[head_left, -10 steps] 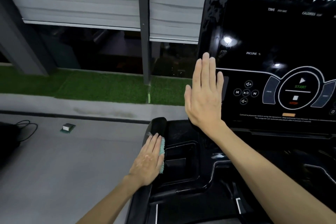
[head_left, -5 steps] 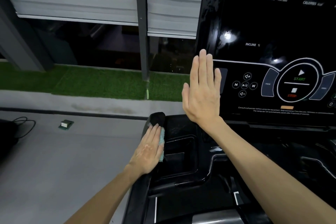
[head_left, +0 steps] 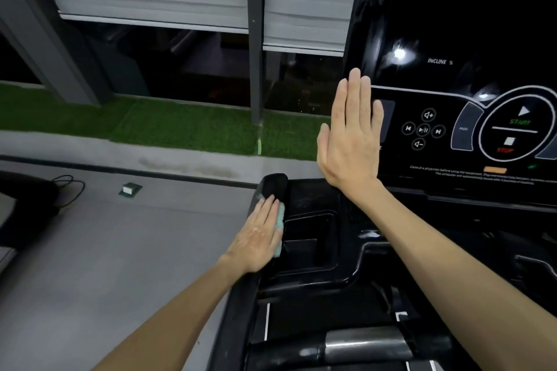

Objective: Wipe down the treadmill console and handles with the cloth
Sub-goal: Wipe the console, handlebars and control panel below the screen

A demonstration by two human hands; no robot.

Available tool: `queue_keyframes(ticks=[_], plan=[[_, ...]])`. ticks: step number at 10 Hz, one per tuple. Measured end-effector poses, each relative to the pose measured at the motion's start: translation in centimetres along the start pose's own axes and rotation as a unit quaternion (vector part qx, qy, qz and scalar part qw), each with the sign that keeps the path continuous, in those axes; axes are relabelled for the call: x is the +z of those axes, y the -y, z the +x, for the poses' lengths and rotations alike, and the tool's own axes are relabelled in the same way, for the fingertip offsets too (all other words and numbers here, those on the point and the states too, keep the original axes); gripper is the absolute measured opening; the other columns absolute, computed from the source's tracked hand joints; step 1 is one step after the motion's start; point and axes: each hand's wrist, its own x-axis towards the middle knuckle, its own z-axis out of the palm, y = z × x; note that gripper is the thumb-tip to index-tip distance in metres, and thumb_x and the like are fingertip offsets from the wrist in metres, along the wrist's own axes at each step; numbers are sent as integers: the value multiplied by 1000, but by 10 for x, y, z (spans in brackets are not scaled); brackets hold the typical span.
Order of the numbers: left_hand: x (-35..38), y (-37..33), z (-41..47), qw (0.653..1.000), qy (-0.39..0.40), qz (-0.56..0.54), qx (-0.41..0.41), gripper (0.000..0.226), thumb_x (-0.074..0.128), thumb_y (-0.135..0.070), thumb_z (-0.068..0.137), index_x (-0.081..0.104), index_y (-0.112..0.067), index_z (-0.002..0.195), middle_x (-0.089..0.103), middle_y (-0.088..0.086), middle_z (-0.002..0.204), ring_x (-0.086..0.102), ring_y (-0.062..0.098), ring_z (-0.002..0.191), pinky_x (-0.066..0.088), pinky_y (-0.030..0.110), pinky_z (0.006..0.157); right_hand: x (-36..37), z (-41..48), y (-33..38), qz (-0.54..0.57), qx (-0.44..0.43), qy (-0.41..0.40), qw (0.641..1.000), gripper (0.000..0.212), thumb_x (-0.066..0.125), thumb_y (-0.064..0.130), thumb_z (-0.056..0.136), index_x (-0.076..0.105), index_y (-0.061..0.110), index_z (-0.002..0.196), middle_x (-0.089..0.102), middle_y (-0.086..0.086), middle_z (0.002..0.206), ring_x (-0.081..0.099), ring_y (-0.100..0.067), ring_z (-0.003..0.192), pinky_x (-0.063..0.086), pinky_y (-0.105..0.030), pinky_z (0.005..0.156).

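Head view: left hand (head_left: pixel 259 235), lower centre of frame, lies flat on the teal cloth (head_left: pixel 280 227). Fingers are straight, grip wide, pressing the cloth on top of the black handle (head_left: pixel 272 185) at the treadmill's left side, just beside a recessed tray (head_left: pixel 307 245). Right hand (head_left: pixel 349 141), centre-right, is upright w/ fingers straight & together, grip wide, holding nothing, at the left edge of the console (head_left: pixel 452 33); contact I cannot tell. Floor at left: small box (head_left: pixel 130 189) & cable (head_left: pixel 70 187).
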Motion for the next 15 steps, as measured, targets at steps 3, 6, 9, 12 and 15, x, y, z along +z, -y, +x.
queue_keyframes(ticks=[3, 6, 9, 12, 15], plan=[[5, -5, -23, 1000, -14, -9, 4, 64, 5, -47, 97, -12, -12, 148, -13, 1, 159, -22, 9, 145, -17, 21, 117, -1, 0, 1, 6, 4, -13, 1000, 68, 40, 20, 92, 12, 0, 151, 11, -18, 159, 7, -30, 148, 12, -46, 119], [14, 0, -71, 999, -4, -53, 0, 73, -7, -62, 93, -9, -19, 151, -10, -4, 163, -19, 4, 148, -9, 22, 120, -2, 0, 1, -1, 5, -13, 1000, 68, 41, 19, 92, 13, 0, 151, 11, -18, 159, 7, -30, 148, 9, -44, 120], [1, 3, 16, 999, -4, -36, -36, 61, 24, -33, 107, -1, -5, 155, -4, 11, 164, -12, 19, 150, -17, 18, 113, 0, 0, 1, -10, 0, -17, 1000, 69, 41, 21, 91, 14, 0, 151, 13, -19, 158, 8, -30, 148, 9, -44, 120], [13, 2, -44, 998, -23, -46, 29, 65, 9, -45, 101, 4, -9, 155, -2, 1, 163, -14, 9, 149, -5, 26, 122, -2, 1, 2, -8, 2, -17, 1000, 69, 42, 21, 91, 15, -1, 151, 13, -20, 158, 9, -31, 147, 11, -45, 120], [13, 1, -62, 999, -9, -47, 21, 63, 9, -47, 101, -3, -15, 154, -7, -3, 164, -16, 7, 149, -3, 28, 123, -2, 1, 3, -3, 8, -9, 1000, 68, 41, 22, 92, 14, -1, 151, 12, -20, 158, 8, -31, 147, 10, -46, 119]])
